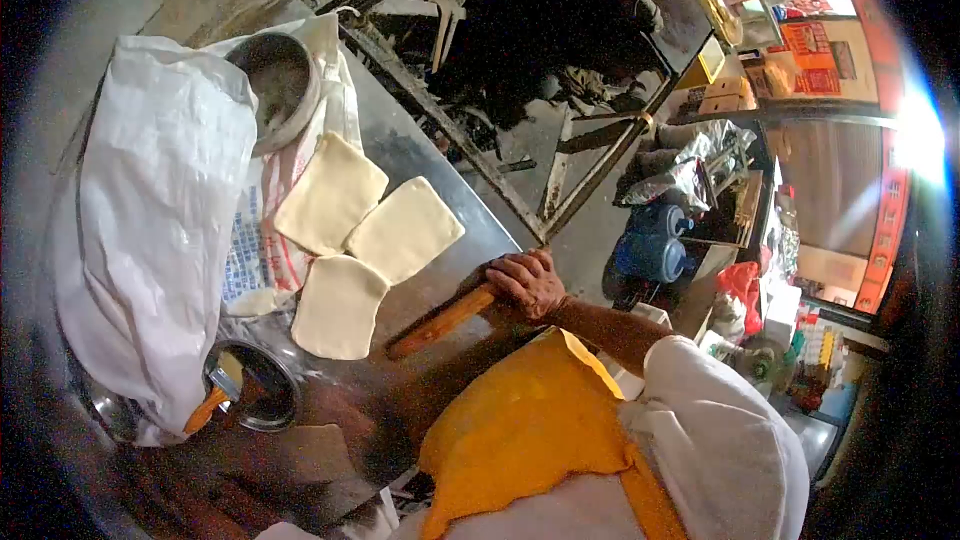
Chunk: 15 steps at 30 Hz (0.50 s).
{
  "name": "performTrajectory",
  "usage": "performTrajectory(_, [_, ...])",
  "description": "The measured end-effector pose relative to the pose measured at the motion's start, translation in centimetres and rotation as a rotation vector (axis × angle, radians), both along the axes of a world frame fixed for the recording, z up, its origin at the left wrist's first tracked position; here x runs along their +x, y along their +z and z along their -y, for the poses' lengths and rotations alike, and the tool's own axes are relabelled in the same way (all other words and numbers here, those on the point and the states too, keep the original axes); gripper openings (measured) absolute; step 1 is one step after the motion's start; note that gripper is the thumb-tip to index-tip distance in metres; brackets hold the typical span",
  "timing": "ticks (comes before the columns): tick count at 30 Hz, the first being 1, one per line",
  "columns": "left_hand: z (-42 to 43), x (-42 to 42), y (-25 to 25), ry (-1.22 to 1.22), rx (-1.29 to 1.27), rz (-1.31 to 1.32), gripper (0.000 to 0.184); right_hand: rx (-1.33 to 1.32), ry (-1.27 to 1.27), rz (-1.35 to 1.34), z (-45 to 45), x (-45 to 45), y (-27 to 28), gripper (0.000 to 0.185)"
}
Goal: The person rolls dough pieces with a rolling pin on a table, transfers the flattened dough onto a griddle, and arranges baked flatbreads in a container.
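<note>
My right hand (527,283) is closed over the near end of a wooden rolling pin (442,324), which lies slanted on the metal worktop (400,150). Three flat squarish dough sheets, an upper one (332,195), a right one (407,230) and a lower one (340,308), lie beyond the pin with their edges touching or overlapping. At the dim lower left, a reddish, blurred shape looks like my left hand (200,502); its fingers cannot be made out. Near it lies another pale dough piece (312,455) in shadow.
A white plastic sack (155,210) and a round metal pot (310,90) stand at the left. A brush (208,408) rests in a metal bowl (292,402). Beyond the worktop are a metal frame (600,172) and blue water bottles (650,255).
</note>
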<state>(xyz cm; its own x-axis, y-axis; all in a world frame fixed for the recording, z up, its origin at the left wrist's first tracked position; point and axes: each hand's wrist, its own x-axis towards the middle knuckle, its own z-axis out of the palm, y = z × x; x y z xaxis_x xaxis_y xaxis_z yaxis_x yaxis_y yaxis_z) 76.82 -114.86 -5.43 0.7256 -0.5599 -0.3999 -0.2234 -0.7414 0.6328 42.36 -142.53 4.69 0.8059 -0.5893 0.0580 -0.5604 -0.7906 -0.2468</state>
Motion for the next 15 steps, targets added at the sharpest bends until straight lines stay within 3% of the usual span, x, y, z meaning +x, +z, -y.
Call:
performTrajectory(9, [-0.5,5.0,-1.3,0.034,0.024,0.02,0.043,0.004,0.004,-0.088,0.2,1.2,0.4,0.056])
performTrajectory(11, [-0.3,6.5,-1.5,0.041,0.02,0.035,0.044,-0.001,-0.019,0.037,0.7,2.3,1.0,0.057])
performTrajectory(15, [0.2,10.3,-1.2,0.061,-0.023,0.076,0.046,0.019,-0.023,-0.005,0.5,1.9,1.0,0.058])
